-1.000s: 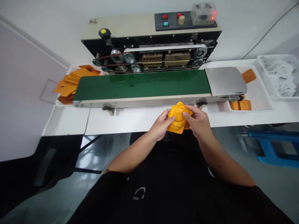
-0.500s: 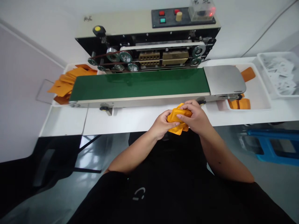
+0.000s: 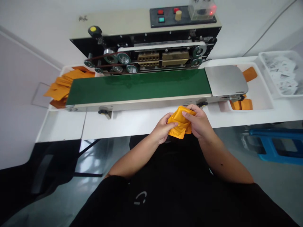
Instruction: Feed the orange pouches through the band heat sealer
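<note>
Both my hands hold a small stack of orange pouches [image 3: 179, 123] just in front of the sealing machine, over the white table's near edge. My left hand [image 3: 163, 128] grips the stack from the left with its thumb on top. My right hand [image 3: 199, 122] closes over the stack's right side, fingers curled on the top pouch. The green conveyor belt [image 3: 139, 85] runs bare right behind my hands.
The band sealer [image 3: 146, 41] with its rollers and control buttons stands behind the belt. Sealed orange pouches [image 3: 61, 86] pile up in a tray at the left end. A white tray [image 3: 260, 94] at the right holds more orange pouches; a bin of white packets [image 3: 282, 74] sits beyond it. A blue stool [image 3: 274, 146] stands lower right.
My hands have kept shuffling the stack in place; the top pouch has shifted under my right fingers. The view has drifted slightly, nothing else moved.
</note>
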Tool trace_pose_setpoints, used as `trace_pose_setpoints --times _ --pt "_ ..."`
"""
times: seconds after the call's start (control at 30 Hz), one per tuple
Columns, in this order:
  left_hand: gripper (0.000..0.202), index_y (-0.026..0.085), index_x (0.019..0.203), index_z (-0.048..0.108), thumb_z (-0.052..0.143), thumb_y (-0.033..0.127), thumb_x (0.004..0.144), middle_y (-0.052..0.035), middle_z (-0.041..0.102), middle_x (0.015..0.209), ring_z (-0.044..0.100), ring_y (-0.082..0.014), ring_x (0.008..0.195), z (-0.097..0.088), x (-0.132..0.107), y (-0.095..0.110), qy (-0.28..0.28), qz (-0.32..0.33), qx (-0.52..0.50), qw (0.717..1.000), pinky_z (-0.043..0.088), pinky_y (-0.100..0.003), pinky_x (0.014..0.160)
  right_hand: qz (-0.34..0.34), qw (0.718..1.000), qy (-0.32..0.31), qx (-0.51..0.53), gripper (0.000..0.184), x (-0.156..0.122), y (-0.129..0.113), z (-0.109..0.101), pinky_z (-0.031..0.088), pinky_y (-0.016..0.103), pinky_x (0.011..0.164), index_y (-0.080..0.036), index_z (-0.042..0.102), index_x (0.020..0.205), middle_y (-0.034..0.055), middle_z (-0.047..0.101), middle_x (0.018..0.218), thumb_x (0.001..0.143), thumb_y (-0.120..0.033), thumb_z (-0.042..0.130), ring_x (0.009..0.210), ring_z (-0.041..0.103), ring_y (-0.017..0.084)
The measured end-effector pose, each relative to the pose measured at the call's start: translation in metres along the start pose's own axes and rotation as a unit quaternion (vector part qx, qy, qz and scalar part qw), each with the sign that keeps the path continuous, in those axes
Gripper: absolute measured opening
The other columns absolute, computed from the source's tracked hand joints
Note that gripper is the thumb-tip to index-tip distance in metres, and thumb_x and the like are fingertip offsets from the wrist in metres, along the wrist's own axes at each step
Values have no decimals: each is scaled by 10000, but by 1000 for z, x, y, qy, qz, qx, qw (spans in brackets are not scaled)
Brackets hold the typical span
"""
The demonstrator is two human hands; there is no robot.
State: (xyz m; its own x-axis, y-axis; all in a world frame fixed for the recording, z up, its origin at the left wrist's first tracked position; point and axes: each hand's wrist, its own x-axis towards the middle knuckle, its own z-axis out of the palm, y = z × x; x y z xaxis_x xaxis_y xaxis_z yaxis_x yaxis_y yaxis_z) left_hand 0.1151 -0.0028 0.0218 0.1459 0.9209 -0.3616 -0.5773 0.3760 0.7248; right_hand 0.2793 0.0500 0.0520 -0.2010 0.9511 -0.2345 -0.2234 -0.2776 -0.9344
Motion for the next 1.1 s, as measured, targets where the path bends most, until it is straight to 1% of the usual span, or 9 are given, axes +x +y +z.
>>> trace_pose_setpoints --times 0.07,0.2,0.33,0.47,0.67,0.73,0.83,0.97,1.1 --pt "536 207 1145 737 1015 377 720 -32 765 1051 733 -200 956 1 0 0 7 2 1 1000 571 -316 894 18 1000 2 10 374 0 1 1 502 267 620 -249 650 820 -23 647 795 747 -445 960 684 574 145" --pt "598 186 1147 719 1041 425 704 -42 772 1073 740 -196 955 2 -1 0 8 1 -2 1000 579 -319 903 16 998 36 44 390 2 1 2 570 292 724 -240 691 797 12 731 970 658 -417 1008 823 661 169" --pt "615 183 1150 709 1050 416 695 -54 790 1092 755 -207 967 -3 -2 1 21 -10 -4 1000 588 -332 922 -48 993 87 56 353 4 -7 -6 551 258 719 -252 683 814 -29 685 842 699 -370 996 766 631 136" --pt "564 182 1155 714 1032 368 728 -57 795 1104 758 -208 997 -13 -1 3 42 -10 -12 999 586 -331 952 -111 989 98 26 380 7 -25 -22 593 290 771 -289 687 980 -27 734 901 717 -284 962 823 692 159" --pt "552 194 1226 701 997 280 768 -53 782 1147 758 -202 1012 -30 3 5 33 -28 -53 998 587 -330 976 -106 990 87 -22 723 18 -60 -50 646 324 808 -353 666 1383 -26 726 992 721 -215 920 885 742 176" --pt "576 210 1287 686 975 260 791 -58 772 1197 757 -202 1046 -34 3 4 18 -35 -89 995 586 -326 995 -105 989 103 -17 643 28 -72 -59 655 332 840 -328 708 1333 -6 732 1023 727 -217 892 969 757 196" --pt "643 249 1402 647 939 231 829 -61 754 1270 746 -198 1108 -39 1 2 8 -42 -136 990 584 -313 1022 -101 987 128 -8 384 50 -91 -71 657 322 803 -284 743 1111 22 753 1034 754 -221 871 979 763 201" --pt "687 322 1453 608 921 207 852 -33 754 1236 752 -193 1057 -45 -6 -1 13 -50 -161 986 621 -311 920 -66 987 145 -7 205 85 -111 -84 528 214 536 -219 650 844 9 683 752 813 -164 845 614 639 121" --pt "612 334 1383 625 917 202 863 -17 763 1180 760 -192 991 -54 -12 -2 23 -57 -162 985 630 -296 817 -48 987 150 9 221 113 -121 -88 489 168 495 -201 600 790 -10 634 666 839 -44 749 515 569 82"
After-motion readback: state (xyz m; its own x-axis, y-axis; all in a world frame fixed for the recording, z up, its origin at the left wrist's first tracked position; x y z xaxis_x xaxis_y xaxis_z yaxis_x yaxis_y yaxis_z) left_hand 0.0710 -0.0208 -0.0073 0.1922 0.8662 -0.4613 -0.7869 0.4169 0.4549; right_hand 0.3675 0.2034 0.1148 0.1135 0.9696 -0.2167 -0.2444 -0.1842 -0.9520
